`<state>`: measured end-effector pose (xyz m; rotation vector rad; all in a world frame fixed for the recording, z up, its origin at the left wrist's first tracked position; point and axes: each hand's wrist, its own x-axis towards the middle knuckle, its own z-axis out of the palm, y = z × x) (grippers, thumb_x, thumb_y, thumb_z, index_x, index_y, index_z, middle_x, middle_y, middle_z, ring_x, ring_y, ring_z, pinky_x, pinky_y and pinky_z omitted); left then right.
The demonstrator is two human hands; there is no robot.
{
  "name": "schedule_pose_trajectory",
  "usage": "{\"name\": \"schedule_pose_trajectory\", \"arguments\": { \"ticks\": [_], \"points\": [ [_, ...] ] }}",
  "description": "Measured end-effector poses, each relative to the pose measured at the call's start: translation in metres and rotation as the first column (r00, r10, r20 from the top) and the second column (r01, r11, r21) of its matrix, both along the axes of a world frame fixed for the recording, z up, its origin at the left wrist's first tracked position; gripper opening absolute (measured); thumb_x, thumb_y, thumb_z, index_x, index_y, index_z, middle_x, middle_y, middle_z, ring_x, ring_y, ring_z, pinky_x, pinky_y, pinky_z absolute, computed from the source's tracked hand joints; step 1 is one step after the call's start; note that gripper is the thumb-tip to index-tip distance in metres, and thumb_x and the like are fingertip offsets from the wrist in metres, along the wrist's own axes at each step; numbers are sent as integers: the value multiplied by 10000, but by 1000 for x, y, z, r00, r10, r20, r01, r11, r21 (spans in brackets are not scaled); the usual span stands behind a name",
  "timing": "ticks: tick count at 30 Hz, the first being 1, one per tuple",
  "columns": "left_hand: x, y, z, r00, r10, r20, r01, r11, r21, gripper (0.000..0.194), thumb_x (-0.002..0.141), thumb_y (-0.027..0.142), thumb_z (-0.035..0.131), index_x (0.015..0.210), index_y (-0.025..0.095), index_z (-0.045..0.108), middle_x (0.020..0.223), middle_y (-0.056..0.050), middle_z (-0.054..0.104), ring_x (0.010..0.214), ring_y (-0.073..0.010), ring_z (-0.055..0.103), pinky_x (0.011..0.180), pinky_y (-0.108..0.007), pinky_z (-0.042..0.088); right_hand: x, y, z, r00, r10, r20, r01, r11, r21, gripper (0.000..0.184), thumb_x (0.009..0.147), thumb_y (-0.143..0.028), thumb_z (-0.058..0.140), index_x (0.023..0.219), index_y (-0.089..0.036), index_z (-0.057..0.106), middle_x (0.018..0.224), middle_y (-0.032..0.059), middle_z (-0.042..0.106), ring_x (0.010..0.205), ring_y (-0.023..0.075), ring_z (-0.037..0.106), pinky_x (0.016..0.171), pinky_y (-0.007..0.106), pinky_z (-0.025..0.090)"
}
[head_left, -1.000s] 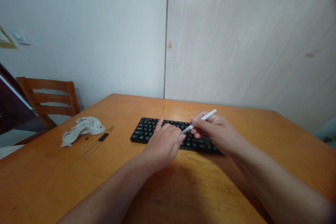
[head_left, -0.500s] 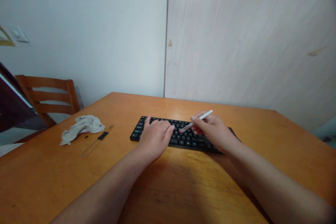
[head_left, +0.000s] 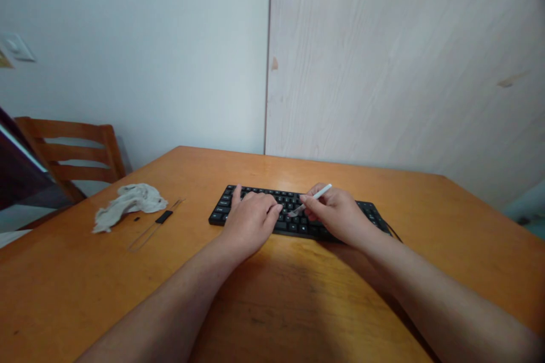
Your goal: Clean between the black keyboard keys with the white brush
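A black keyboard lies on the wooden table in front of me. My left hand rests palm down on its left half, fingers spread and flat over the keys. In my right hand, above the right half, thumb and fingers pinch a small white brush like a pen. The brush slants down to the left. Its greyish, widened tip meets the keys near the middle, just right of my left thumb; the bristles are too small to make out clearly. My right hand covers part of the keys.
Left of the keyboard lie a wire keycap puller with a black grip, a tiny black piece and a crumpled whitish cloth. A cable leaves the keyboard's right end. Behind the table stand a wall and a wooden chair.
My right hand and the brush have shifted left along the keyboard, uncovering more of its right end. My left hand stays in place on the keys. The view has tilted slightly.
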<state>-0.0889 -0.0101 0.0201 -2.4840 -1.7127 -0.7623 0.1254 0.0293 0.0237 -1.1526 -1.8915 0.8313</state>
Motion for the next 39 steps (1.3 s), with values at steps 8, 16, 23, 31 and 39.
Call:
{"name": "schedule_pose_trajectory", "arguments": {
  "ticks": [8,16,23,31,39],
  "points": [
    [0,2,-3,1000,1,-12,-1,1000,-10,333,997,394,389,851,231,640,888,-22,677,958,-221,588,1165,-605,94,10,-2,23,951,-64,302,36,995,97,274,918,-392,520,752,-196,617,640,23,655,595,162,603,554,269,406],
    [0,1,-2,1000,-17,-11,17,1000,-21,318,989,391,403,836,235,633,898,-17,679,967,-223,587,1164,-611,77,24,2,38,872,-124,474,80,991,112,267,903,-337,523,706,-191,630,660,43,672,606,164,587,548,275,339],
    [-1,2,-3,1000,-21,-15,21,1000,-16,318,989,396,407,835,236,634,887,-12,678,956,-221,588,1165,-616,55,30,-1,50,754,-234,613,156,971,179,283,877,-310,525,637,-196,621,637,62,658,587,176,556,540,297,291],
    [-1,1,-2,1000,-22,-10,22,1000,-12,313,988,391,408,849,239,644,905,-16,682,977,-224,585,1166,-616,54,20,-9,49,968,-45,248,26,997,79,276,938,-365,494,734,-205,589,677,40,703,602,157,580,580,276,402],
    [0,1,-1,1000,-18,-17,18,1000,-15,309,985,374,409,832,239,639,890,-16,680,961,-223,587,1158,-627,62,-2,-14,23,988,121,-98,-135,980,-143,289,888,-489,597,830,-206,586,668,4,662,592,150,616,556,259,493]
  ]
}}
